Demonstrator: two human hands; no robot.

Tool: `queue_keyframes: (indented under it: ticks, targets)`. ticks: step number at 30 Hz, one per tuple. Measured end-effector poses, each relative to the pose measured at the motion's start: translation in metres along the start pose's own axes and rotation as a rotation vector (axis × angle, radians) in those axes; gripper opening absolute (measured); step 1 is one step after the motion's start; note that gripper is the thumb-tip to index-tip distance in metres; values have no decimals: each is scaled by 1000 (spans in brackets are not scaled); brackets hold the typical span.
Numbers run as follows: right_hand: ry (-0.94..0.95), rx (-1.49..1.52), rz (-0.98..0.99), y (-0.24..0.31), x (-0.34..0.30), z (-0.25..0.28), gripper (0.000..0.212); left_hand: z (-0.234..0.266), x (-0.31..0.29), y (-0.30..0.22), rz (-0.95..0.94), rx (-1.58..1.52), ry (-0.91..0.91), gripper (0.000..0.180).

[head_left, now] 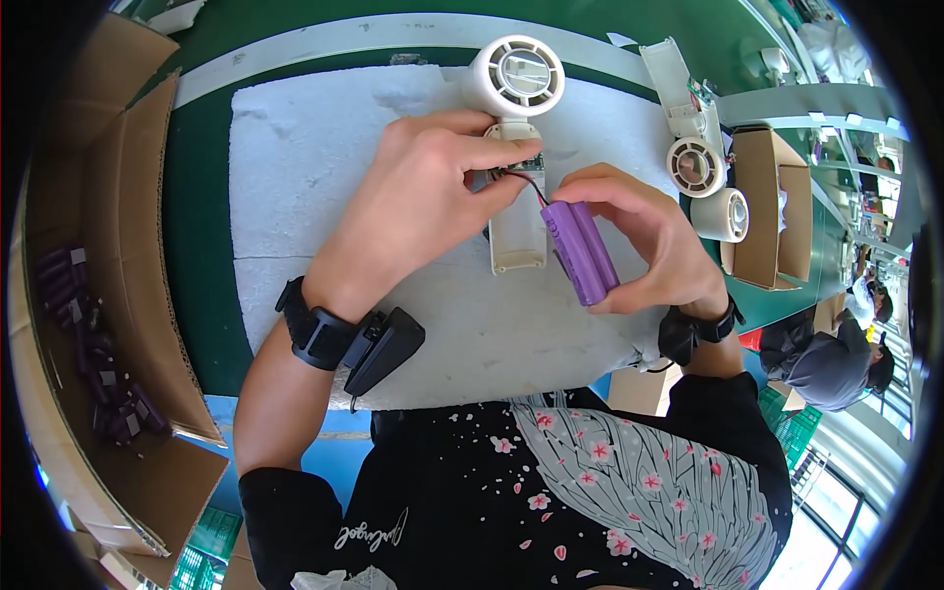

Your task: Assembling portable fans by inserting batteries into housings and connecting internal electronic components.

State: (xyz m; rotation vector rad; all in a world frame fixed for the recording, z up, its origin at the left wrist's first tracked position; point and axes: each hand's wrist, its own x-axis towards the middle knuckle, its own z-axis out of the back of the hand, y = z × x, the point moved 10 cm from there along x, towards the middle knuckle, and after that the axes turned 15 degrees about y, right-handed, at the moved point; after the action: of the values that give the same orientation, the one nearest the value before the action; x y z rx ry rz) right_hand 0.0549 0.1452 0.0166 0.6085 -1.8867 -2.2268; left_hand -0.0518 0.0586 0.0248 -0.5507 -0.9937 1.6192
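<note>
My right hand grips a purple two-cell battery pack between thumb and fingers, tilted over the foam sheet. Thin red and black wires run from its upper end to a small circuit board at the neck of a cream handheld fan. The round fan head points up at the far side, and its open handle shell extends toward me. At the neck, my left hand is closed, fingertips pressed around the board and wire ends; what exactly sits under them is partly hidden.
A white foam sheet covers the green bench. To the left stands a cardboard box holding several purple battery packs. More fan parts lie at the right, beside a smaller cardboard box. Other people are farther right.
</note>
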Motion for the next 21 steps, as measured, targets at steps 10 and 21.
queue_keyframes:
  ticks: [10,21]
  targets:
    - [-234,-550,15,18,15,-13,72,-1,0,-8,-16,60,112,31]
    - [-352,-623,47,26,5,-22,60,-2,-3,-13,-52,112,143,32]
